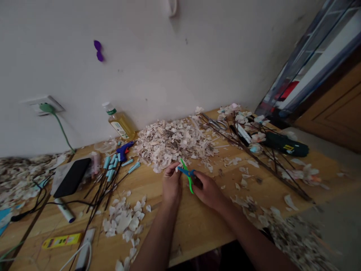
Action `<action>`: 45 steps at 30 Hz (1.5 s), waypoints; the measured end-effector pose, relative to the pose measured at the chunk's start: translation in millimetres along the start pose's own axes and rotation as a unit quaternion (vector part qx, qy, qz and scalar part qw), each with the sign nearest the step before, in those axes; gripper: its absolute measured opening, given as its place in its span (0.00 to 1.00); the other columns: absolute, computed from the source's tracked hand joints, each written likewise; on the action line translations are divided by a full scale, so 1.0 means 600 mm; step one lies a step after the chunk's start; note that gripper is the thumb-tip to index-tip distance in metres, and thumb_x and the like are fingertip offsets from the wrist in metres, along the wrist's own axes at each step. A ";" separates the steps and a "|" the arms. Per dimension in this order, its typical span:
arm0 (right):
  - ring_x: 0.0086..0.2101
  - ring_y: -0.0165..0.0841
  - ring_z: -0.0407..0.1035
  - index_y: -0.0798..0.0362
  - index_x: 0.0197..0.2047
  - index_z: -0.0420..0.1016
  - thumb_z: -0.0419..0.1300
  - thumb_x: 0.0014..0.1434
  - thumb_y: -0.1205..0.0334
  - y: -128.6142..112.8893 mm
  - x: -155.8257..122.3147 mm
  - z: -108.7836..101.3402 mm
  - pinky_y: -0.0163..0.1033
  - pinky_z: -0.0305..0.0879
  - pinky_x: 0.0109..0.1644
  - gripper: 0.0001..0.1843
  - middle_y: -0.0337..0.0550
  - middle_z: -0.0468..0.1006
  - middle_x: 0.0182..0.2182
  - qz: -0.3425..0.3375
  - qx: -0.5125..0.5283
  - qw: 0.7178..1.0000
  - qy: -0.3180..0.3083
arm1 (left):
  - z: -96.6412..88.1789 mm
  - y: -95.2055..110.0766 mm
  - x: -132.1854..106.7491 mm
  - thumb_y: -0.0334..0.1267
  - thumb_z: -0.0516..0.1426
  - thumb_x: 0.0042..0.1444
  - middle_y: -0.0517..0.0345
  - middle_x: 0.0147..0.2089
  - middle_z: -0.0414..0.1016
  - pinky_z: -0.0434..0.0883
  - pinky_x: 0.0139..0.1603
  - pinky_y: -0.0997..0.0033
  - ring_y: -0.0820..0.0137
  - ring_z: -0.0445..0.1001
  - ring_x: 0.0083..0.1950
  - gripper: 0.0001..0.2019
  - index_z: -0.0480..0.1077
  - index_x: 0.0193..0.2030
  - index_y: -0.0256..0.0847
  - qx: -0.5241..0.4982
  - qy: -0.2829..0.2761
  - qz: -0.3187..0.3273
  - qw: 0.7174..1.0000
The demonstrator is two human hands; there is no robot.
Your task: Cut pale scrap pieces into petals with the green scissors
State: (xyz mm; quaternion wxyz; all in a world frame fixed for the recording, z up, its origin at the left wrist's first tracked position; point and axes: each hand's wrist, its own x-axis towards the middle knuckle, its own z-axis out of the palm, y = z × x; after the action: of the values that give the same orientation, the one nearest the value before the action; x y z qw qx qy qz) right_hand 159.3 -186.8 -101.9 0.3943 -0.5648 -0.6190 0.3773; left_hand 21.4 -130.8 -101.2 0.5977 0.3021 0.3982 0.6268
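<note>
Green-and-blue scissors [186, 172], blades parted, are retained in the grip of the right hand [208, 189] above the wooden tabletop [197, 226], adjacent to a pale flake [176, 169] pinched by the left hand [171, 183], before a flake heap [172, 143].

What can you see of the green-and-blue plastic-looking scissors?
The scissors have one bright green half and one blue half, both plastic-looking. They are open over the light brown wooden table, blades parted beside the bare left hand; contact there is unclear. The bare right hand grips the handles, partly hiding them.
</note>
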 end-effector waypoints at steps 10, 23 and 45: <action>0.29 0.33 0.69 0.50 0.41 0.75 0.59 0.60 0.59 -0.011 0.003 -0.005 0.37 0.61 0.34 0.07 0.38 0.77 0.29 0.015 -0.023 1.000 -0.004 | -0.007 0.000 -0.001 0.45 0.67 0.51 0.58 0.36 0.79 0.73 0.46 0.71 0.72 0.76 0.38 0.12 0.78 0.38 0.41 0.066 -0.019 0.020 0.997; 0.30 0.32 0.69 0.50 0.42 0.74 0.57 0.60 0.63 -0.002 0.004 0.004 0.36 0.59 0.34 0.07 0.40 0.77 0.30 0.017 -0.079 0.997 0.020 | 0.003 0.007 -0.006 0.44 0.67 0.50 0.59 0.35 0.78 0.72 0.42 0.74 0.74 0.75 0.36 0.11 0.78 0.36 0.40 0.050 -0.009 0.015 0.999; 0.33 0.33 0.69 0.50 0.44 0.71 0.58 0.59 0.64 0.009 0.003 0.007 0.36 0.59 0.36 0.09 0.41 0.77 0.35 0.004 -0.066 0.997 0.044 | 0.008 -0.002 -0.015 0.43 0.68 0.51 0.59 0.36 0.79 0.71 0.44 0.75 0.73 0.75 0.38 0.11 0.79 0.37 0.41 0.053 -0.004 0.024 0.998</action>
State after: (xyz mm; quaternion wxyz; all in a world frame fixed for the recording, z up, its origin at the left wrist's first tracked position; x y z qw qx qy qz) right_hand 157.5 -184.5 -108.2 0.3813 -0.6081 -0.6227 0.3116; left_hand 26.8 -139.2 -99.2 0.5676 0.3452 0.4208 0.6177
